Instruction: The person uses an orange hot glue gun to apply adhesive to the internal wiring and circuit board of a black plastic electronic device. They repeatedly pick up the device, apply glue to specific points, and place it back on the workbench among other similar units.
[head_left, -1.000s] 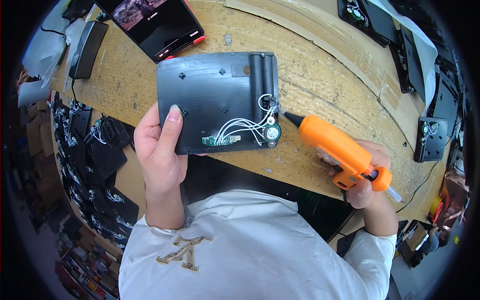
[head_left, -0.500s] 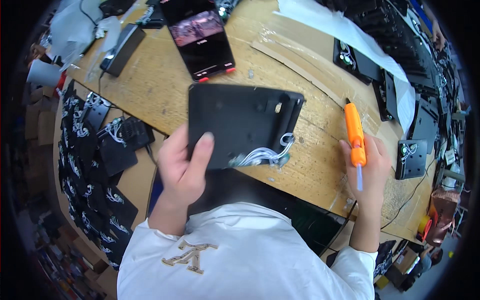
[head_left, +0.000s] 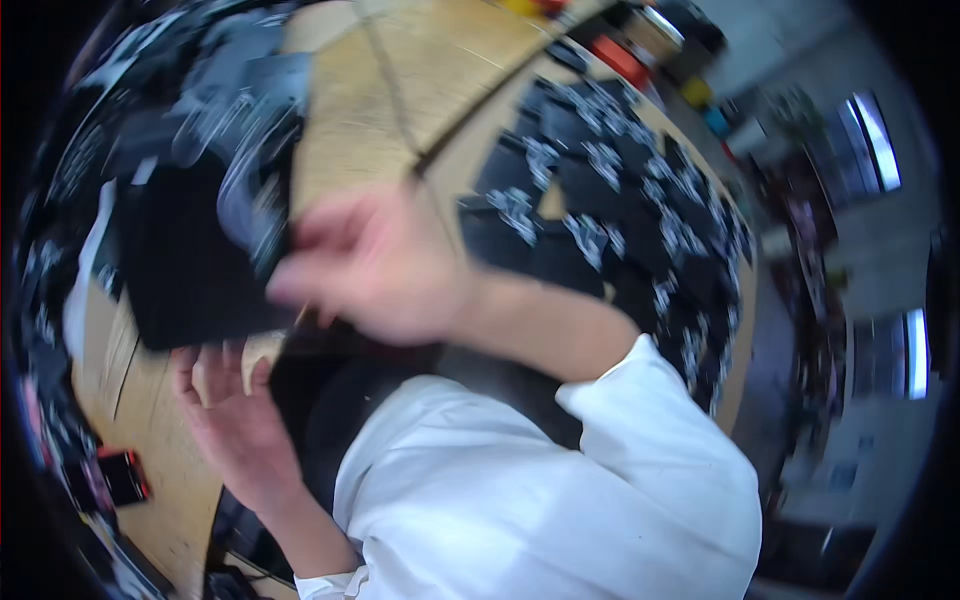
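A dark flat panel (head_left: 195, 260), smeared by motion, hangs over the left part of the bench. Pale wires (head_left: 240, 205) show as a blur along its right side. My right hand (head_left: 370, 265) reaches across to that side, its thumb and fingers closed at the panel's edge, though blur hides the exact grip. Below the panel is my left hand (head_left: 235, 425), palm showing and fingers apart. Its fingertips meet the panel's lower edge or pass just behind it; I cannot tell which.
Many black panels with white wires (head_left: 590, 235) lie spread over a board to the right. A phone (head_left: 122, 478) with red corners stands at lower left. Dark parts crowd the far left. A cable (head_left: 385, 65) crosses the wooden bench (head_left: 345, 130).
The view has swung to the right. My right hand has let go of the orange glue gun, which is out of view, and reached left to the panel. My left hand has opened.
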